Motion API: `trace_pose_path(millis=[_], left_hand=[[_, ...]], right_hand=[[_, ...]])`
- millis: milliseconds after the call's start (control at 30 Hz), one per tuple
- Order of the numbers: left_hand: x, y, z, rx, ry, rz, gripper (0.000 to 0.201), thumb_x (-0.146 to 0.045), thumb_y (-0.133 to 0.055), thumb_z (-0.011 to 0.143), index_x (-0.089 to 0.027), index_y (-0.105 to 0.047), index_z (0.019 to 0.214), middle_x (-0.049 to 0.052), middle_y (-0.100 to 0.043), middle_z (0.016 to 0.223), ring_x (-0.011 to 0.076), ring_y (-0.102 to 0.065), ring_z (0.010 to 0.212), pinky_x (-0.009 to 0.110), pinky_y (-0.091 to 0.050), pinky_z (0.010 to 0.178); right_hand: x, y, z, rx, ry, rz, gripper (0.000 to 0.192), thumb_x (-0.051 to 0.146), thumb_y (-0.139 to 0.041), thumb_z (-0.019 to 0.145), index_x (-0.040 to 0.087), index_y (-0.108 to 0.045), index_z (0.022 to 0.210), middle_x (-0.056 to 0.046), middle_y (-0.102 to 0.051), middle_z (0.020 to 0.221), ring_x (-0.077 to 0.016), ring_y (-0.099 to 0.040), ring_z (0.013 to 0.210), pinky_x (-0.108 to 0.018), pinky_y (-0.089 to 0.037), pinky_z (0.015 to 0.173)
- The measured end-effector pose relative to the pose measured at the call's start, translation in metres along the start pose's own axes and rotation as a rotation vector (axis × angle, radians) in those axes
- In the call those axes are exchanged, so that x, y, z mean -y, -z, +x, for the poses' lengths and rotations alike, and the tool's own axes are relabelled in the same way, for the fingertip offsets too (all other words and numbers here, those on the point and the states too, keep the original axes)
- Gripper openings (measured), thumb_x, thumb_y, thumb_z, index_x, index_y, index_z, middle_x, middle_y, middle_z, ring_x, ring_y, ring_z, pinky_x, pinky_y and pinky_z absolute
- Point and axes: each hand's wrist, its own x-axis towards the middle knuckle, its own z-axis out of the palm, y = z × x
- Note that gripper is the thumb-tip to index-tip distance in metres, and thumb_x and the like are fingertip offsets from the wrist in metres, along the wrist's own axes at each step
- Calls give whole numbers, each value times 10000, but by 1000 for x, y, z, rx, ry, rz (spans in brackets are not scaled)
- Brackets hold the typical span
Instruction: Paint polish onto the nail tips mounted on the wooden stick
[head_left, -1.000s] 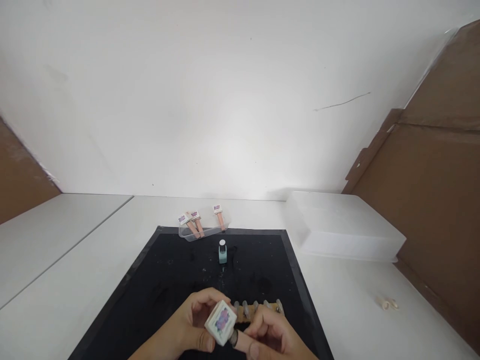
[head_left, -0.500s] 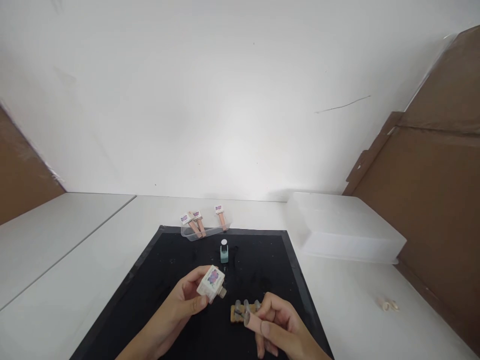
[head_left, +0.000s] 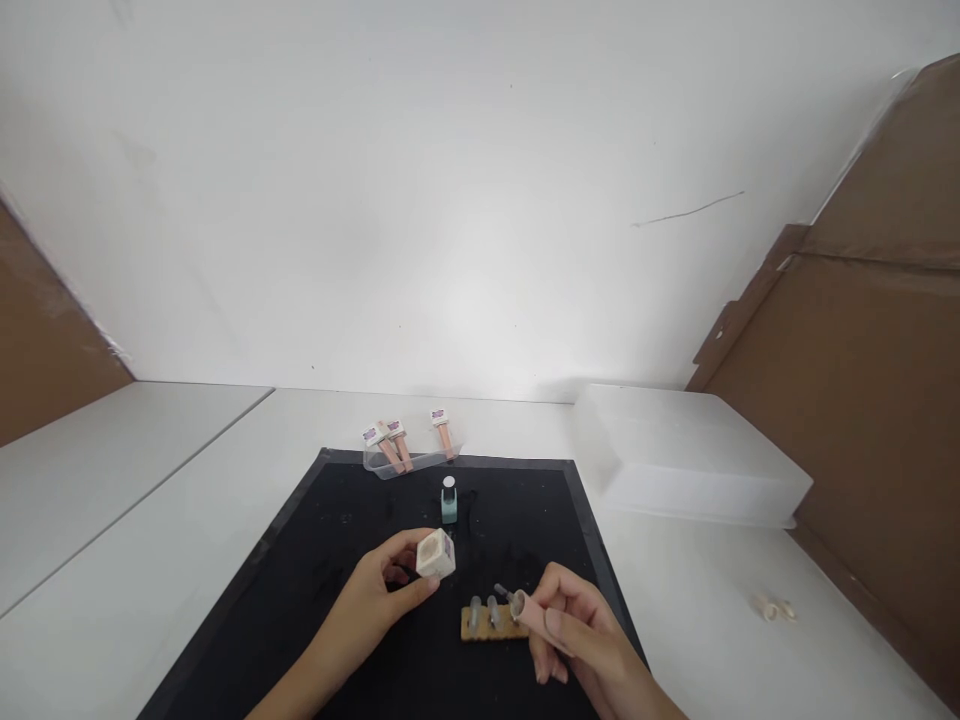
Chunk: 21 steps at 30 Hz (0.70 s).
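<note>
My left hand [head_left: 379,600] holds a small white square nail polish bottle [head_left: 436,553] upright over the black mat [head_left: 337,560]. My right hand [head_left: 577,635] grips the bottle's pink cap with its brush [head_left: 521,605], the brush tip pointing left just above a tan holder strip [head_left: 487,622] that carries several clear false nails. The two hands are apart, the strip lying between and below them.
A teal polish bottle [head_left: 448,501] stands further back on the mat. Behind it a clear tray [head_left: 409,462] holds three pink-capped polish bottles. A translucent plastic box [head_left: 686,455] sits at the right, with two small pale objects [head_left: 772,607] near it. Brown cardboard [head_left: 870,380] lines the right side.
The cap and brush came off the white bottle. My left hand carried the bottle up and left, turning it upright; my right hand brought the brush down to the nail strip.
</note>
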Motion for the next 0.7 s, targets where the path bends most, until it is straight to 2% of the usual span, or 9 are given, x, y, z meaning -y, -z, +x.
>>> trace_pose_path(millis=[100,200,467,700], left_hand=[[-4,0,-2,39,112,-193,316,-366,-664,717,-190,-676,979,36,-681,830,193,-554,776,302,-388,731],[-6,2,-5,66,182,-372,276,-385,-607,769,-162,-699,903,8,-603,675,149,-487,669,296,-382,704],[-2,6,-4,200,269,-771,303,-364,-519,836,-138,-681,956,60,-647,824,137,-505,699,294,-405,730],[-1,10,-3,201,313,-926,314,-371,-539,824,-133,-668,984,48,-652,804,127,-511,683,279,-404,684]], right_hand=[[3,0,0,-1,0,17,363,485,-681,712,174,-500,665,37,-537,452,-74,-396,404,-210,-240,434],[4,0,0,4,4,22,360,481,-677,718,173,-500,661,41,-523,452,-74,-399,410,-208,-241,436],[1,0,0,9,3,12,362,486,-681,708,165,-517,676,35,-529,441,-75,-392,404,-208,-243,435],[1,0,-1,9,-9,6,366,496,-680,705,165,-526,685,31,-533,451,-82,-407,411,-214,-255,443]])
